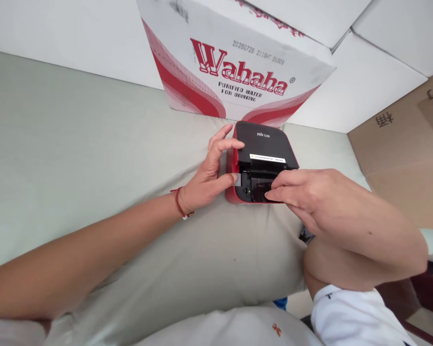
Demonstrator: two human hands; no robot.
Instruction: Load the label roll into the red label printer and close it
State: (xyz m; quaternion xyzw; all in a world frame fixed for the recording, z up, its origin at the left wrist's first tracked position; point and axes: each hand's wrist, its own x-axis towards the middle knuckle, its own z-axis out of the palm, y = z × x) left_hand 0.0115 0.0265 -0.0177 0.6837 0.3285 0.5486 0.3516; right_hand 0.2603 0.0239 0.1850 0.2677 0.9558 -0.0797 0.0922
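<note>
A black and red device point(265, 139) with a white label strip lies on the pale green cloth, its front compartment exposed. My left hand point(211, 175) is at its left side, thumb on a small grey tab point(238, 179) and forefinger resting on the black top; its fingers are apart. Over the right part of the compartment is my right hand point(306, 192), thumb and fingertips brought together at a dark, shiny piece point(259, 186) inside. Whether those fingertips grip that piece or only touch it cannot be made out.
Behind the device stands a white and red Wahaha water carton point(238, 72). White boxes point(375, 81) stand at the back right, with a brown cardboard box point(407, 158) at the right. The pale green cloth point(75, 144) stretches to the left.
</note>
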